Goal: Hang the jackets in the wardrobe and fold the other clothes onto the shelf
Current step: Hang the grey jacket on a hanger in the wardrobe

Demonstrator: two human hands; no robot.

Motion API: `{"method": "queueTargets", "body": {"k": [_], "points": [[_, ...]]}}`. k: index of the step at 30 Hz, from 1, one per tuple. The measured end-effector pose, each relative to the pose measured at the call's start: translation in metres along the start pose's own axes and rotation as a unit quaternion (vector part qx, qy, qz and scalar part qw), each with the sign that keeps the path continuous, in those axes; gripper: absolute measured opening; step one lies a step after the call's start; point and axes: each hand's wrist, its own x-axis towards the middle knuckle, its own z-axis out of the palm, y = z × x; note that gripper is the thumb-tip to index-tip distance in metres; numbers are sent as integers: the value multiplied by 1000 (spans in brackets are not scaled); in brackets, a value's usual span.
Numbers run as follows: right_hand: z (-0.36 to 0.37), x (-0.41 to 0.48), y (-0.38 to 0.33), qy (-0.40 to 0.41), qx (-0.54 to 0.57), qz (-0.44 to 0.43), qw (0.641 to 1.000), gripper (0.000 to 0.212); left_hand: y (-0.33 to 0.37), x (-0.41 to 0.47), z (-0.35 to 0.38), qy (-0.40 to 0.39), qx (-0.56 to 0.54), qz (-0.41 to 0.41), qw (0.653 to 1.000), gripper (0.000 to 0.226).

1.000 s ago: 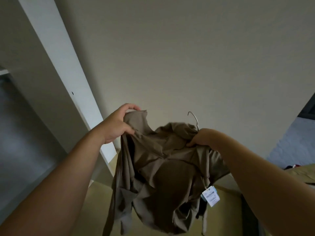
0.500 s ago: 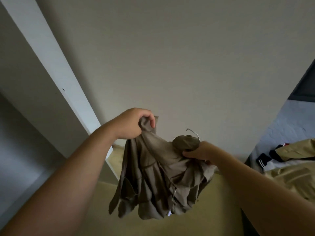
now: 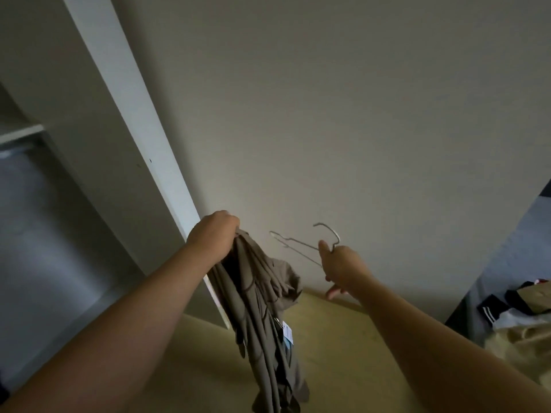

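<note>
One jacket (image 3: 262,308): brown, tag on, hung bunched from the left hand (image 3: 216,238), which clenched its top edge beside the wardrobe panel (image 3: 128,114).
Hanger (image 3: 302,244): bare wire, pinched at the neck by the right hand (image 3: 340,266); sat just right of the jacket, apart from it.
Done: no garment showed as hung; the rail was out of view.
Shelf (image 3: 21,134): only an edge showed, likely nothing folded there.
Left: jacket onto hanger, hang it, then the clothes pile (image 3: 521,323) at far right.

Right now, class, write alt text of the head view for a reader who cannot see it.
The left hand grips a brown garment hanging limp; the right hand holds a bare wire hanger beside it. A white wardrobe frame stands at left.
</note>
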Motion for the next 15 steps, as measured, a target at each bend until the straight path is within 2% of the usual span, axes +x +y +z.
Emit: {"method": "queueTargets", "body": {"k": [3,5,9,12,15], "points": [[23,-9,-6,-40,68,2,997,68,-23,-8,11,-21,47,-60,997,29],[41,-12,-7,-68,103,1,992,61,-41,-15,18,-31,30,-113,993,38],[69,-14,-12,-97,87,-36,991,42,-79,-36,27,-48,-34,-212,976,50],[82,-18,-16,-124,53,-50,990,36,-95,-51,30,-28,-101,-223,969,52],[94,-22,-27,-118,15,-72,990,43,-94,-65,29,-5,-122,-188,974,54]]}}
